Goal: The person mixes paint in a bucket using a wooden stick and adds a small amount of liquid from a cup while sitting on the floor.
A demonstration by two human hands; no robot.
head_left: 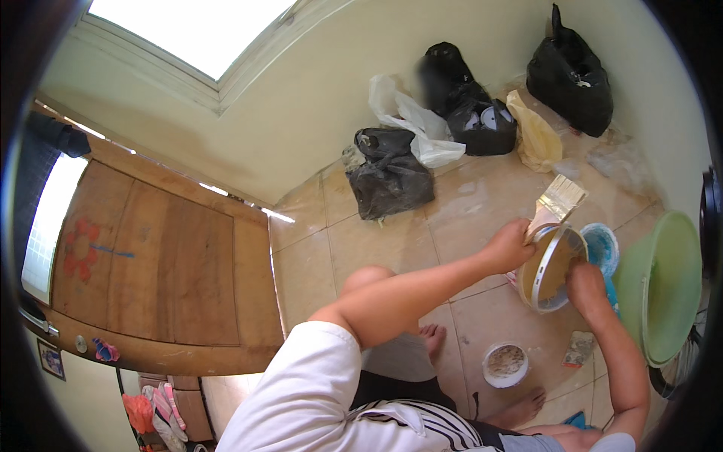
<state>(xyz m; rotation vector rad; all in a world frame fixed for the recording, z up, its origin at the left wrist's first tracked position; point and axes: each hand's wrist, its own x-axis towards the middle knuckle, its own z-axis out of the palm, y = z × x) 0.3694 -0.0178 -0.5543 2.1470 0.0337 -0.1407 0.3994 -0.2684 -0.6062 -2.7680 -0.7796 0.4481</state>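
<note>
My left hand (514, 245) is closed round a wide flat paintbrush (556, 202), its pale bristles pointing up and away from me. Just below the brush, a round white-rimmed bucket (539, 280) tilts with its mouth toward my right side; the inside looks tan. My right hand (587, 288) is closed at the bucket's right rim, fingertips partly hidden at the opening. Behind that hand stands a smaller tub (600, 248) with blue-stained walls. On the floor nearer me sits a small white tub (505, 366) with greyish, lumpy contents.
A large green basin (669, 290) stands on its side at the right. Black plastic bags (389, 173), a white bag (422, 128) and a yellowish bag (533, 135) lie along the wall. A wooden door (151, 264) is at the left. A small packet (579, 349) lies by my feet.
</note>
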